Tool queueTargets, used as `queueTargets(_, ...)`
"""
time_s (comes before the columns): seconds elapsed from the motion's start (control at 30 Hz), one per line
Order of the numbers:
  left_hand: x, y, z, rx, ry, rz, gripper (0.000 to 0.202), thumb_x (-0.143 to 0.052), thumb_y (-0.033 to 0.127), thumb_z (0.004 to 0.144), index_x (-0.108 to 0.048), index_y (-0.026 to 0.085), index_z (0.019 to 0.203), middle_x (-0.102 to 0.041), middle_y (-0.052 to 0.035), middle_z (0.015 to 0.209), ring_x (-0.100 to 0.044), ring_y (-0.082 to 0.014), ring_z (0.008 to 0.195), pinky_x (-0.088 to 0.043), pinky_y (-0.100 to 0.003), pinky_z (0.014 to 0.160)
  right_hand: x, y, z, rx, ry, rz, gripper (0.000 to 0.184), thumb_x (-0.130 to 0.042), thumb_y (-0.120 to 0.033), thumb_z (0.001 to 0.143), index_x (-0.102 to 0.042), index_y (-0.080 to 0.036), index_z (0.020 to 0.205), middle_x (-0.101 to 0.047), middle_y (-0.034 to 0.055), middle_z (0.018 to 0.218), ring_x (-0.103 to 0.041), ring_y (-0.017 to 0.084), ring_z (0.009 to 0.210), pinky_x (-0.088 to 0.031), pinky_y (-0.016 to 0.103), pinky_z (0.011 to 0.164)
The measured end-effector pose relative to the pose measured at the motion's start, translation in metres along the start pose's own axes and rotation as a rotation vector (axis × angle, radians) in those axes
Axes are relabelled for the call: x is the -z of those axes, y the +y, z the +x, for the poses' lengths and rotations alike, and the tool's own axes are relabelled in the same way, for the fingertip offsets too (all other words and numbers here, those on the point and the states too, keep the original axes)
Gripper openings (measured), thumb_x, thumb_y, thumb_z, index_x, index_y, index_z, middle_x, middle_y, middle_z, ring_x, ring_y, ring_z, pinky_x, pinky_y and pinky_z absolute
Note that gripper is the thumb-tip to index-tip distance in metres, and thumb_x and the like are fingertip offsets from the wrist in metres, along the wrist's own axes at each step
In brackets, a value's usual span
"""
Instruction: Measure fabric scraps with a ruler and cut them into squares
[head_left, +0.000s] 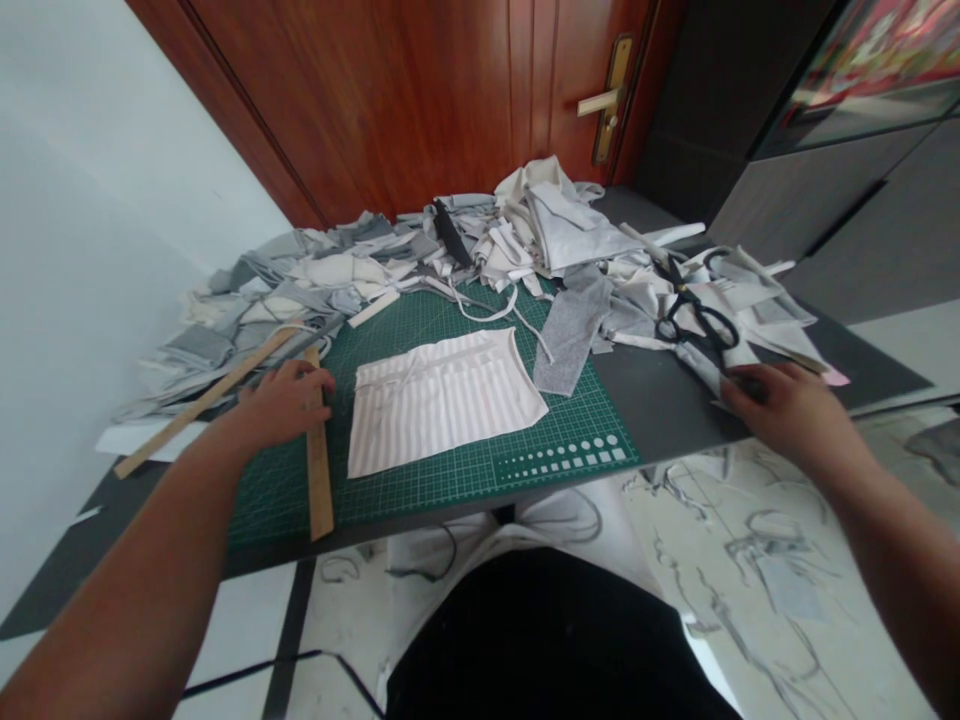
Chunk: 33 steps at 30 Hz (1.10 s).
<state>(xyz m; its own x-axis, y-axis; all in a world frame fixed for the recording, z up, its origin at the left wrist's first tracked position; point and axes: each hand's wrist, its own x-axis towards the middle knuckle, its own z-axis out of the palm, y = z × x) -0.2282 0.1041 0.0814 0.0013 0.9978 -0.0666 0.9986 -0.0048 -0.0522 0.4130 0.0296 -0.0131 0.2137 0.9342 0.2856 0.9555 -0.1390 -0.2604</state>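
My left hand (292, 400) has its fingers closed over the upper part of a short wooden ruler (319, 490), which lies near the left side of a green cutting mat (442, 480). A piece of striped cloth (442, 405) is spread flat on the mat, just right of that ruler. At the table's right edge, my right hand (787, 405) is closed around a small dark object, mostly hidden by the fingers. Black scissors (694, 305) rest on the scraps right beside it. A grey cloth piece (571, 330) overlaps the mat's right side.
Heaps of grey and white fabric scraps (352, 265) line the back of the dark table (637, 385). A longer wooden ruler (210, 400) leans across the left heap. Behind stands a brown door (420, 110). Thread and cloth bits litter the floor (720, 540).
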Motion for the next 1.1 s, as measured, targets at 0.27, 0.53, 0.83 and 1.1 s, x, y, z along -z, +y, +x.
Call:
queueTargets(0.27,0.011,0.073,-0.031,-0.262,0.553,-0.332,0.008,-0.059,0.021,0.082,-0.052,0.022,0.085,-0.055,-0.002,0.088,-0.057,-0.021,0.088,-0.045,-0.032,0.083,-0.004,-0.02,0.007,0.27,-0.083,-0.063,0.049,-0.054,-0.056,0.09,-0.075,-0.018,0.113,-0.067,0.0165,0.105,-0.064,0.036,0.103,-0.05,0.046,0.099)
queueTargets(0.53,0.012,0.121,-0.043,-0.162,0.791,-0.496,0.009,-0.056,0.021,0.082,-0.047,0.023,0.08,-0.055,-0.0015,0.081,-0.056,-0.02,0.08,-0.048,-0.033,0.078,-0.007,-0.023,0.031,0.103,-0.034,-0.05,0.052,-0.045,-0.045,0.097,-0.064,-0.01,0.132,-0.066,0.0217,0.12,-0.065,0.035,0.108,-0.05,0.042,0.1)
queueTargets(0.83,0.007,0.109,-0.057,-0.052,0.941,-0.584,0.012,-0.056,0.019,0.083,-0.046,0.024,0.079,-0.05,0.001,0.077,-0.053,-0.0173,0.072,-0.044,-0.031,0.07,-0.016,0.013,0.066,-0.012,0.011,-0.268,0.056,-0.043,-0.044,0.099,-0.063,-0.003,0.131,-0.063,0.0312,0.122,-0.056,0.041,0.12,-0.042,0.048,0.101)
queueTargets(1.1,-0.001,0.111,-0.074,-0.028,0.835,-0.553,0.009,-0.057,0.022,0.084,-0.048,0.023,0.083,-0.054,0.0005,0.08,-0.058,-0.0174,0.076,-0.048,-0.031,0.075,-0.004,0.025,0.13,-0.129,-0.283,-0.195,0.051,-0.05,-0.049,0.096,-0.071,-0.005,0.111,-0.071,0.0227,0.098,-0.063,0.029,0.086,-0.043,0.035,0.074)
